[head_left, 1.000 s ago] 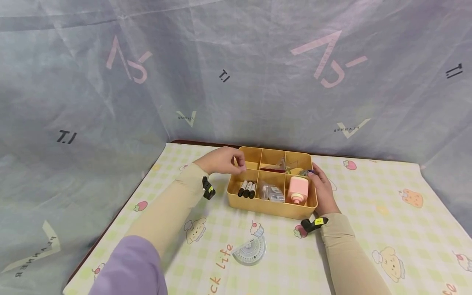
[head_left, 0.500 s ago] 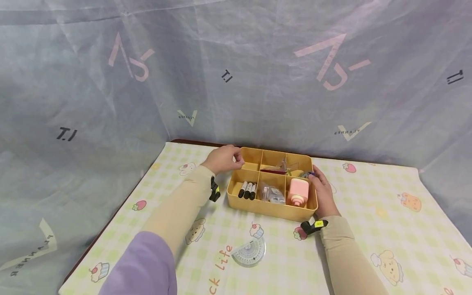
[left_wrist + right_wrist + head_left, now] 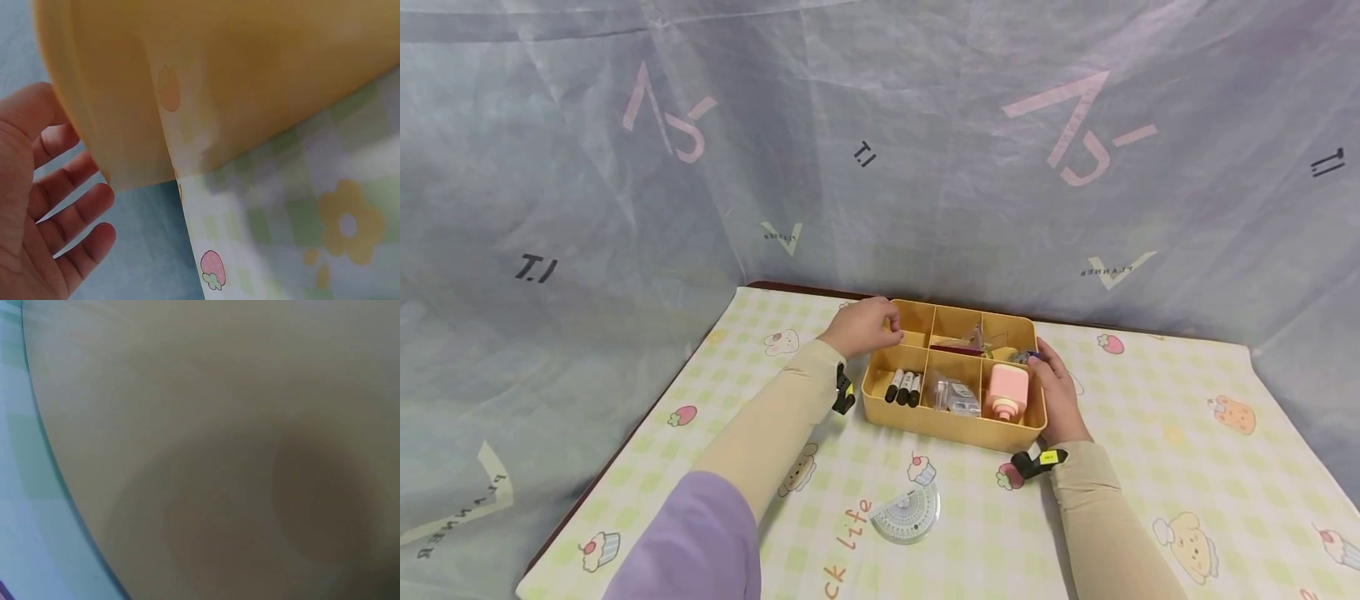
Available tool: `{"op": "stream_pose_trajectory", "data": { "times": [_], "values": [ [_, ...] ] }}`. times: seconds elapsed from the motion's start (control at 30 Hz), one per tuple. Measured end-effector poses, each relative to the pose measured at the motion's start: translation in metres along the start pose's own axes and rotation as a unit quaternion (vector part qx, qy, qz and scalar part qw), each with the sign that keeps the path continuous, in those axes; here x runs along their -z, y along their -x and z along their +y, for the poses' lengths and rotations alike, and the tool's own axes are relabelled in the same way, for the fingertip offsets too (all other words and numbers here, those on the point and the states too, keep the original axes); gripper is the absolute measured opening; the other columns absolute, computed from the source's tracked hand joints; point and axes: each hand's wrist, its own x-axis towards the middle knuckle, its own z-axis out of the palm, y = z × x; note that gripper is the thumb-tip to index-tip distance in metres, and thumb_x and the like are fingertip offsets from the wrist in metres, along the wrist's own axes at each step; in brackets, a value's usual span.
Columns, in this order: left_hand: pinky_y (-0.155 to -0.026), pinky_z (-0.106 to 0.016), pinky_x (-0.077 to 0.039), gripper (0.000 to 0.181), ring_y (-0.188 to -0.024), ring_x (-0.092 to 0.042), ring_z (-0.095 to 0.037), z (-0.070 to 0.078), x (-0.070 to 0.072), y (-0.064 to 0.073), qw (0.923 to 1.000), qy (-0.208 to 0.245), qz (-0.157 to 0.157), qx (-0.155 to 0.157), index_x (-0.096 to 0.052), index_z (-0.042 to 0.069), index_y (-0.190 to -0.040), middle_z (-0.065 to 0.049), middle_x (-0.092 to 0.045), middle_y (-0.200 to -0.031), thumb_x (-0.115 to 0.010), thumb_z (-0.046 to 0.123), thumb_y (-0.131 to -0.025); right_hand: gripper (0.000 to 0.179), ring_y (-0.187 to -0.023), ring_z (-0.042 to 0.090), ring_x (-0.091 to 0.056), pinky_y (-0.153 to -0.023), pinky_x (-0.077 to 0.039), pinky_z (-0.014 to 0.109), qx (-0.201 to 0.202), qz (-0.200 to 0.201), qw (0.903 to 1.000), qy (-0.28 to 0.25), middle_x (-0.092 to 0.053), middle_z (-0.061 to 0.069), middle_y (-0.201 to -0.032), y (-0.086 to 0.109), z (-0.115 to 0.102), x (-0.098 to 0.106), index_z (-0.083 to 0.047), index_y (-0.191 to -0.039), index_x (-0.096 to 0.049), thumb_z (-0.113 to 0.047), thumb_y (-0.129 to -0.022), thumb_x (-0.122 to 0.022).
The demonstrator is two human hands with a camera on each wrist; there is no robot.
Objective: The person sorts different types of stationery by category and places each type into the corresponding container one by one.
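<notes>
A yellow organizer box (image 3: pixel 951 429) with several compartments sits toward the back of the table. My left hand (image 3: pixel 865 325) grips its left end near the back corner, fingers curled at the rim. In the left wrist view, the fingers of the left hand (image 3: pixel 59 194) lie at the edge of the box wall (image 3: pixel 206 87). My right hand (image 3: pixel 1058 392) holds the right end, thumb at the rim and fingers along the outside. The box wall (image 3: pixel 187 425) fills most of the right wrist view. Front compartments hold black-capped markers (image 3: pixel 903 387), clear plastic items (image 3: pixel 957 395) and a pink bottle (image 3: pixel 1007 390).
A clear protractor (image 3: pixel 907 514) lies on the checked tablecloth (image 3: pixel 985 533) in front of the box. A dark red item (image 3: pixel 957 350) and clear pieces lie in the back compartments. A grey curtain (image 3: pixel 925 233) hangs behind the table.
My left hand has shifted back and slightly right along the left end of the box. The right hand stays on the right end, and the protractor remains on the cloth.
</notes>
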Motion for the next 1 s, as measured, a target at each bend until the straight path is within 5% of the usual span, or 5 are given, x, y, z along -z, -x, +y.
{"op": "stream_pose_trajectory", "data": {
  "times": [0.37,0.57,0.73,0.87,1.0],
  "values": [
    [-0.069,-0.033,-0.047,0.015,-0.076,-0.054,-0.016,0.001,0.000,0.009,0.9990,0.039,0.022,-0.002,-0.064,0.021,-0.089,0.000,-0.062,-0.099,-0.063,0.034,-0.096,0.066,-0.150,0.025,-0.023,-0.122,-0.020,0.046,0.000,0.000,0.9999,-0.014,-0.019,0.003,-0.168,-0.002,0.001,0.001,-0.034,-0.162,-0.020,-0.046,-0.104,-0.049],
    [-0.078,-0.032,-0.048,0.008,-0.087,-0.058,-0.016,0.016,0.006,0.025,0.9943,0.066,0.072,-0.044,-0.062,0.020,-0.093,0.004,-0.060,-0.099,-0.060,0.028,-0.093,0.063,-0.150,0.025,-0.023,-0.121,-0.021,0.047,-0.014,0.001,0.9998,-0.012,-0.019,0.001,-0.168,-0.002,0.004,0.001,-0.037,-0.161,-0.021,-0.045,-0.105,-0.047],
    [-0.076,-0.026,-0.047,0.003,-0.086,-0.054,-0.010,0.040,0.016,0.051,0.9808,0.064,0.113,-0.145,-0.062,0.018,-0.091,0.005,-0.058,-0.093,-0.063,0.021,-0.092,0.061,-0.150,0.025,-0.023,-0.122,-0.021,0.046,-0.012,-0.002,0.9998,-0.016,-0.018,0.000,-0.168,-0.002,0.004,0.000,-0.037,-0.162,-0.021,-0.041,-0.106,-0.045],
    [-0.065,-0.021,-0.044,0.006,-0.075,-0.050,-0.007,0.054,0.014,0.068,0.9600,0.034,0.144,-0.238,-0.063,0.018,-0.084,0.007,-0.055,-0.084,-0.065,0.018,-0.090,0.059,-0.149,0.022,-0.023,-0.122,-0.020,0.040,0.003,-0.013,0.9991,-0.039,-0.018,0.002,-0.168,-0.004,0.002,0.000,-0.033,-0.163,-0.018,-0.032,-0.107,-0.039],
    [-0.062,-0.018,-0.042,0.009,-0.071,-0.049,-0.005,0.063,0.008,0.081,0.9422,0.013,0.152,-0.298,-0.065,0.019,-0.080,0.007,-0.058,-0.080,-0.065,0.016,-0.088,0.058,-0.149,0.019,-0.023,-0.122,-0.020,0.035,0.014,-0.033,0.9977,-0.058,-0.017,0.002,-0.168,-0.004,0.001,0.000,-0.030,-0.164,-0.015,-0.027,-0.108,-0.032]
  ]
}}
